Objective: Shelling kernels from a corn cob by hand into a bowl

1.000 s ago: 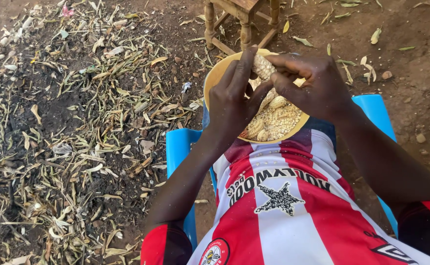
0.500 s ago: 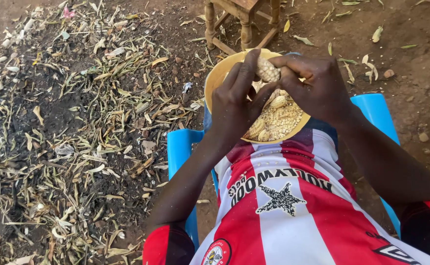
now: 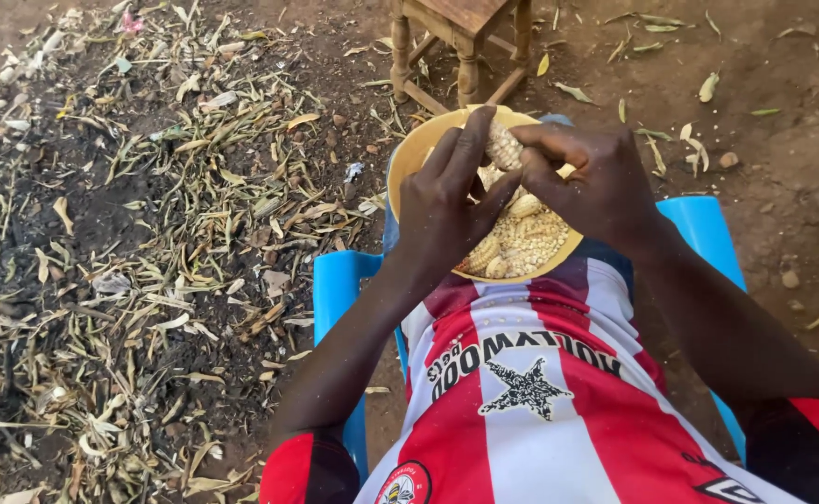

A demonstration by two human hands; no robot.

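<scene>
Still clamped together on cob (image 3: pixel 504 147): left hand (image 3: pixel 447 210) and right hand (image 3: pixel 587 187), thumbs and fingers pinching it from both sides over yellow bowl (image 3: pixel 409 154) on lap. Little changed over last second: grip same, cob same spot, hands turned slightly; shelling judged ongoing. Loose kernels and other cobs in bowl. Cob's long axis roughly along line away from body, far end tilted slightly left, toward wooden stool (image 3: pixel 461 37). Blue chair (image 3: pixel 335 289) beneath; husk litter (image 3: pixel 148 261) on ground left.
</scene>
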